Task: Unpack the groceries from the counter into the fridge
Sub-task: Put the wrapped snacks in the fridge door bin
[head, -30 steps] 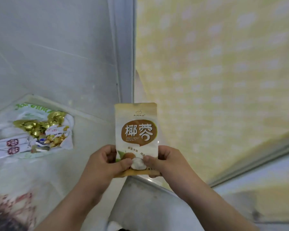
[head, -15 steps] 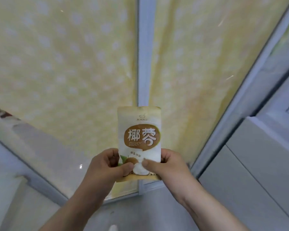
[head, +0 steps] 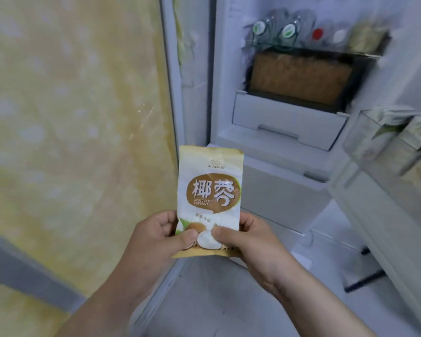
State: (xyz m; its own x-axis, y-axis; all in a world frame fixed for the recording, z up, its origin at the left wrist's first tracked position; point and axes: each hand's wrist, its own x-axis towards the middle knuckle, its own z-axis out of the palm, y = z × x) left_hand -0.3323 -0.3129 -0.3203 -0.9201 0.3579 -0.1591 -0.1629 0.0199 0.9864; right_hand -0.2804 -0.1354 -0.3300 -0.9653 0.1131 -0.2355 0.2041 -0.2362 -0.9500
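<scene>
Head view is up. Where's the packet?
— I see the coconut packet (head: 209,190) upright, in the air before the open fridge (head: 229,81), not inside it.
— Hands?
— Both pinch its bottom edge, left hand (head: 153,239) and right hand (head: 250,242), thumbs on the front.
— And in the fridge?
— Blurred bottles (head: 287,30) on the upper shelf, a brown box (head: 299,79) beneath, a white drawer (head: 287,122) below that. A clear door bin (head: 365,132) sits right.
</scene>
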